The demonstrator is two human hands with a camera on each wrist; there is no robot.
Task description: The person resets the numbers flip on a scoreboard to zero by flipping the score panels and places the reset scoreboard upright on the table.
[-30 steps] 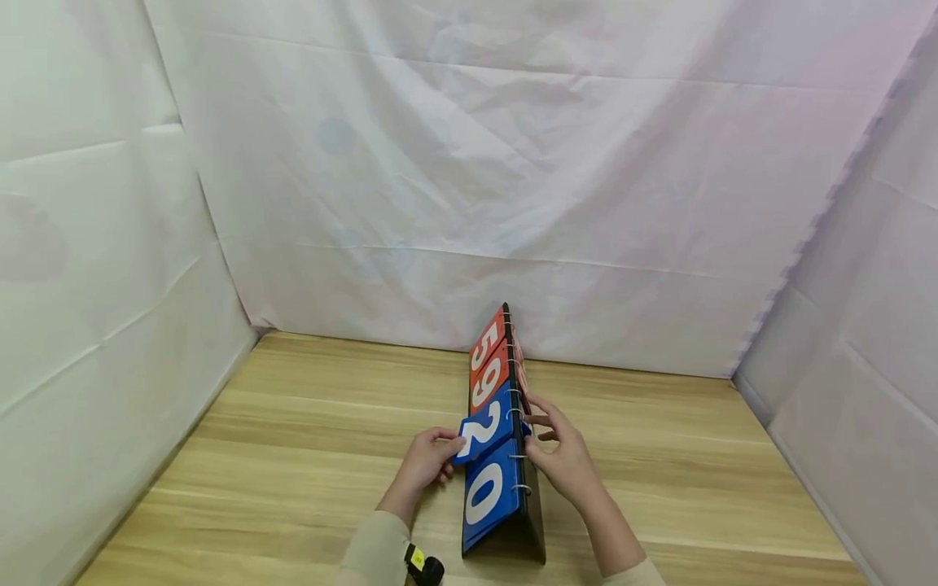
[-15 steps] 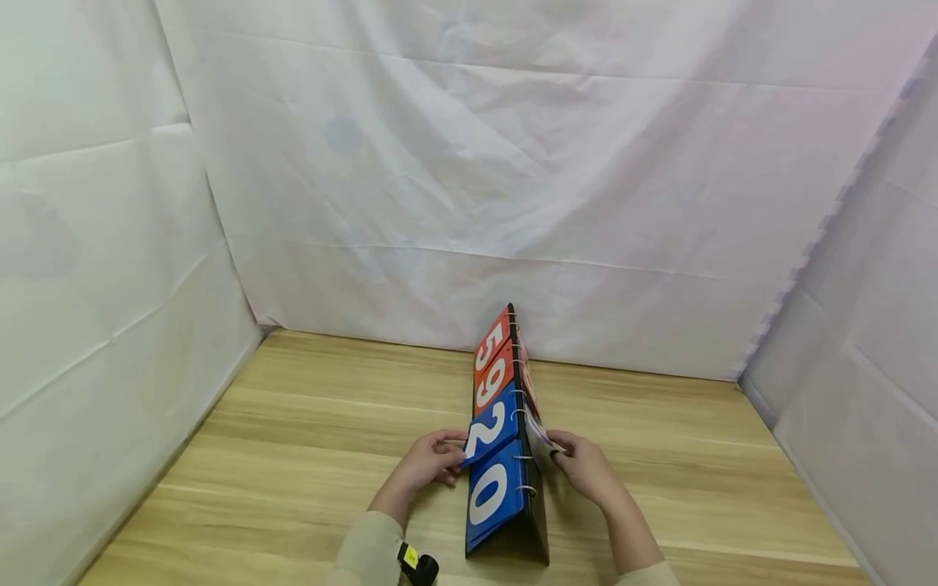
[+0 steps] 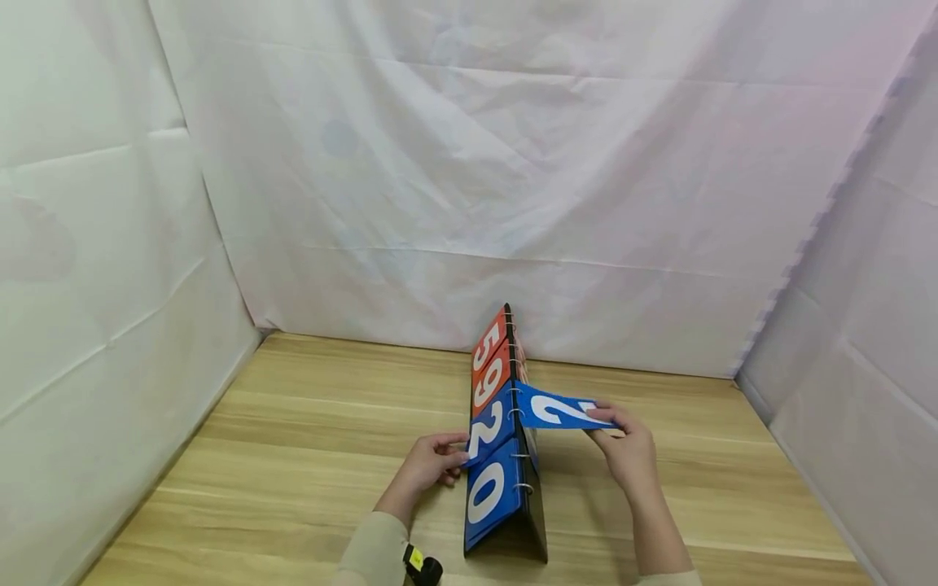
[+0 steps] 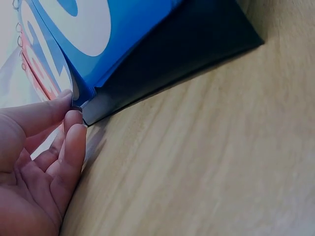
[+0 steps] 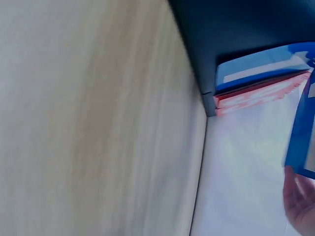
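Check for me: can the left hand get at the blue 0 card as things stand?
Probably yes. The left hand pinches the lower edge of the blue 2 card, and the blue 0 card sits right beside it with its face uncovered; the right hand is busy on the far side.

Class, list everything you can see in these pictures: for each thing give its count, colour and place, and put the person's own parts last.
Scoreboard: one, black stand, upright near the table's front middle.
Red cards: two showing, white 5 and 9, far end of the scoreboard.
Blue cards: two on the face, white 2 and 0, near end.
Lifted card: one, blue, held out level to the right of the rings.
Table: one, light wood.
Sheets: white, behind and at both sides.
Left hand: pinches the edge of the blue 2 card.
Right hand: holds the lifted card's end.
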